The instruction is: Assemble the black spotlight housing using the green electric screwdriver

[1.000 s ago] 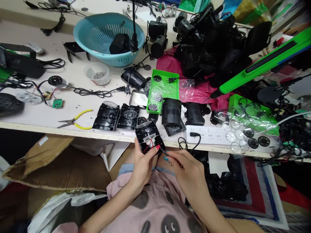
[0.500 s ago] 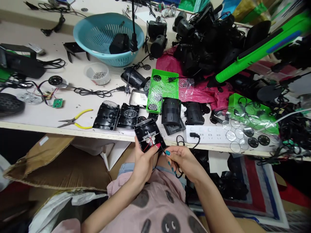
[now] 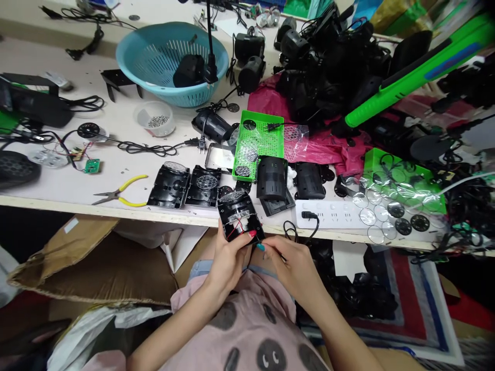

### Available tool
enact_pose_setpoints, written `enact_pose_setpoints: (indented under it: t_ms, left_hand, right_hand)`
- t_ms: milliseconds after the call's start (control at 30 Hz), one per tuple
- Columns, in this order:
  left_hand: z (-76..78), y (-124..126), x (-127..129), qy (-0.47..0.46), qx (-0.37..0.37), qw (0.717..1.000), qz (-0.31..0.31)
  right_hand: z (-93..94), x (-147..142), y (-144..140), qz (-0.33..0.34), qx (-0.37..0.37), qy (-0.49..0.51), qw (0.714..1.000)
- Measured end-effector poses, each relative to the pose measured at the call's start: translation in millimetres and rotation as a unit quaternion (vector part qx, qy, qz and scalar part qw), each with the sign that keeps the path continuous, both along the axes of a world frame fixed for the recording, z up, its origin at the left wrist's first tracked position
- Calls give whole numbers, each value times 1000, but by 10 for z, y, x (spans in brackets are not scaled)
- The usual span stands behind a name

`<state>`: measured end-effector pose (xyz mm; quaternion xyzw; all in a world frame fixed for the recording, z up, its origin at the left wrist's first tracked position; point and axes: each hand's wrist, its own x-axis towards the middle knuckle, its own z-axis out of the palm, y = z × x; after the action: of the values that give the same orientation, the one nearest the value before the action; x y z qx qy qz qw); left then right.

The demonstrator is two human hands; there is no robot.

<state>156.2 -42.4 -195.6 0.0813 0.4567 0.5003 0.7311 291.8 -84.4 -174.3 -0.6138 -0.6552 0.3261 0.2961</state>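
My left hand [image 3: 229, 257] is closed around an open black plastic housing [image 3: 237, 214], thumb over its lower edge. Inside the housing are a whitish part and red wires. At the housing's lower right corner, my right hand [image 3: 288, 257] pinches a black cable [image 3: 260, 241]; the fingertips partly hide it. Two similar opened housing halves, one [image 3: 169, 185] at the left and one [image 3: 203, 185] nearer, lie on the table to the left of the held one. Just beyond it to the right stands a curved black housing [image 3: 271, 178].
Yellow-handled pliers [image 3: 127, 193] lie near the table edge. A white power strip [image 3: 334, 214] with a plug runs along the right front. Farther back are a blue basket [image 3: 135, 56], a small tub of screws [image 3: 154, 118] and a green tray [image 3: 263, 121].
The housing in my left hand has shifted slightly right and turned a little. My right hand has moved closer to its lower corner, with its fingers drawn in.
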Motion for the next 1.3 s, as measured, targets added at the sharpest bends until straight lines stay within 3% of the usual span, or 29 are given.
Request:
enact_pose_setpoints:
  t_ms: [133, 267, 333, 467, 600, 800, 1033, 1200, 1300]
  left_hand:
    - [-11, 24, -13, 19, -2, 1000, 8]
    - [-26, 73, -68, 21, -5, 1000, -12]
    - [-34, 115, -105, 18, 0, 999, -28]
    - [-63, 193, -169, 17, 7, 999, -45]
    - [-78, 204, -189, 13, 10, 998, -64]
    - [-44, 175, -161, -6, 14, 996, -83]
    - [-6, 184, -166, -27, 5, 995, -92]
    - [-51, 194, -199, -36, 3, 993, -116]
    - [-51, 200, -218, -55, -4, 991, -123]
  right_hand:
    - [-72, -51, 2, -40, -43, 59, 997]
    - [-63, 39, 69, -12, -89, 101, 991]
    - [3, 157, 163, -15, -73, 96, 993]
    - [186, 448, 497, -60, 32, 65, 996]
    - [299, 673, 926, 24, 61, -23, 998]
    - [226, 773, 1374, 150, -1, -142, 979]
    - [92, 756, 1471, 161, 5, -150, 975]
    - [157, 792, 1478, 192, -38, -181, 964]
    - [185, 801, 1493, 209, -25, -176, 962]
